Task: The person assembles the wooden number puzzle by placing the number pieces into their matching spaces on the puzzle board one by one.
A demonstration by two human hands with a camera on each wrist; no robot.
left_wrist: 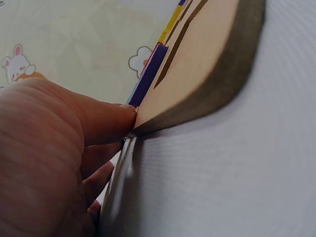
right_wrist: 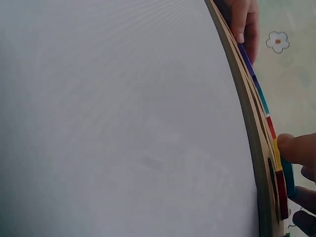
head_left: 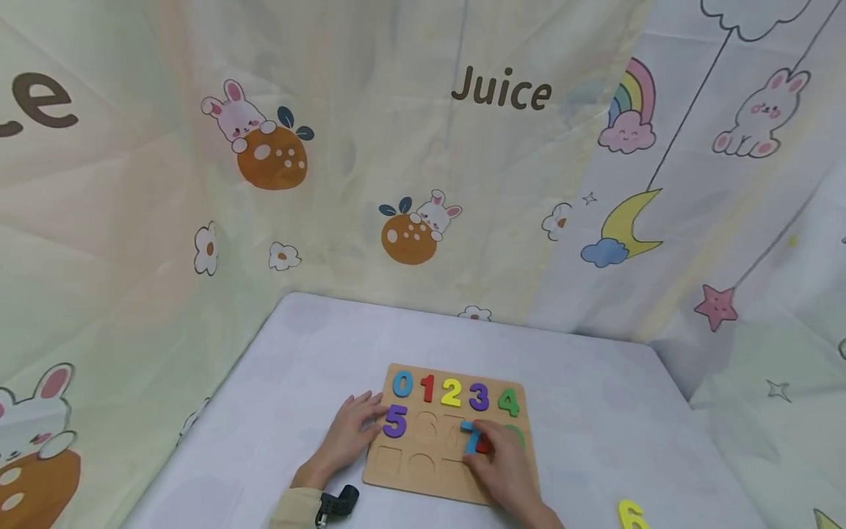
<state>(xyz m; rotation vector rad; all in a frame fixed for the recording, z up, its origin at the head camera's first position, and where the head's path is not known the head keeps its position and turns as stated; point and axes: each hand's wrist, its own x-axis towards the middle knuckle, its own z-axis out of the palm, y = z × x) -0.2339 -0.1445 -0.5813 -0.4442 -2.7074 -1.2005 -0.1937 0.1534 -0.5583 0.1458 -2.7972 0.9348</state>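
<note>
A wooden number board (head_left: 416, 481) lies on the white table. Its top row holds colourful digits 0 to 4, and a purple 5 (head_left: 395, 422) sits at the left of the second row. My right hand (head_left: 505, 470) pinches a blue number 7 (head_left: 473, 437) over the second row, beside an outlined recess. Partly hidden by that hand are a red piece (head_left: 485, 444) and a green piece (head_left: 515, 436). My left hand (head_left: 350, 433) rests at the board's left edge, its thumb touching beside the 5. In the left wrist view the thumb (left_wrist: 111, 121) meets the board's edge.
A yellow number 6 (head_left: 632, 514) lies on the table at the lower right, cut off by the frame. A black device (head_left: 339, 505) is strapped to my left wrist. Printed curtains (head_left: 344, 220) hang behind and beside the table (head_left: 317, 338).
</note>
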